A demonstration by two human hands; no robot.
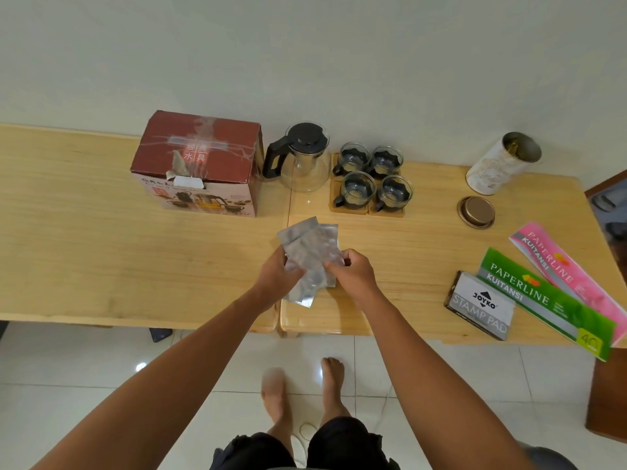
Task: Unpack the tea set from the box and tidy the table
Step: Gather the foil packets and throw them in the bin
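Note:
Both my hands grip a small stack of silver foil pouches (pixel 310 247) just above the front middle of the wooden table (pixel 101 249). My left hand (pixel 279 276) pinches their lower left side, my right hand (pixel 349 270) their right edge. Behind them stands the red tea set box (pixel 198 161), taped shut on top. Right of it is a glass teapot (pixel 303 157) with a black lid and handle. Several glass cups (pixel 371 176) with dark holders rest on wooden coasters (pixel 349 209) beside the teapot.
An open white tin (pixel 498 164) stands at the back right, its bronze lid (pixel 476 207) lying in front of it. A stamp pad box (pixel 480 308), a green receipt book (pixel 543 300) and a pink receipt book (pixel 570 276) lie at the front right. Tiled floor lies below.

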